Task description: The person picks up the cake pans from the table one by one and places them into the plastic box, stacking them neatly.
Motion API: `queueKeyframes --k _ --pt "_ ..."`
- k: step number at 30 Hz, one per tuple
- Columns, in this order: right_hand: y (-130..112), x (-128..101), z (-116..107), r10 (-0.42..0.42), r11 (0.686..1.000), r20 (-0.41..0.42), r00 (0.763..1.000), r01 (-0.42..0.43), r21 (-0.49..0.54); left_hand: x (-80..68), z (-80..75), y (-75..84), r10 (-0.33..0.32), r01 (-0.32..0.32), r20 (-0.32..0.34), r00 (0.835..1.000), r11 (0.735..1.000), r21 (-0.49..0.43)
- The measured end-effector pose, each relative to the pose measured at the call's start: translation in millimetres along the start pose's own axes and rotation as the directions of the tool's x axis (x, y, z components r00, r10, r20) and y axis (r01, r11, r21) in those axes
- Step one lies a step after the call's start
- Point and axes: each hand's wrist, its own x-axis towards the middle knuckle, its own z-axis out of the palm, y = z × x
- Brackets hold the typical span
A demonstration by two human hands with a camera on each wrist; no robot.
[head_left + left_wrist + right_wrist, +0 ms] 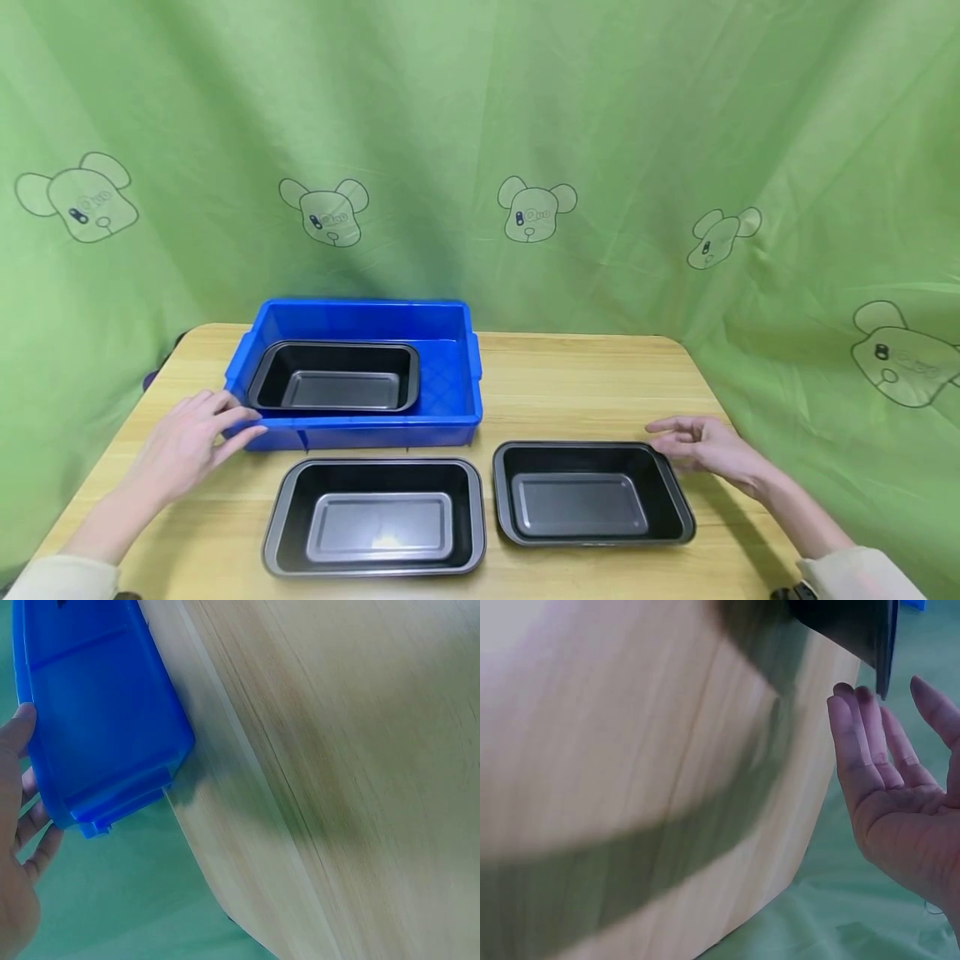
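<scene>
Three pans (333, 375): one inside blue bin (390, 437), two on counter (577, 383).
Counter: pale wood grain.
Backdrop (435, 125): green printed cloth.
Left hand (187, 437): pinching bin rim.
Right hand (708, 450): fingers extended near right pan (581, 504).

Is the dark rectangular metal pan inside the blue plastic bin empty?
Empty: the dark rectangular metal pan in the blue plastic bin shows a bare bottom in the head view.

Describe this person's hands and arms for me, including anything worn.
The left hand and right hand are bare, with no gloves or rings visible. The left sleeve and right sleeve are plain off-white, leaving part of each forearm uncovered. Dark items peek out beside both cuffs, too cropped to identify.
</scene>
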Motion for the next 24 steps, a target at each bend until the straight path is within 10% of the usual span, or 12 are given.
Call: queueKeyframes --k 24 --pt "9 1 18 0.05 0.998 -0.043 0.998 -0.048 0.043 -0.5 -0.4 1.5 -0.006 0.006 -0.012 1.0 1.0 -0.021"
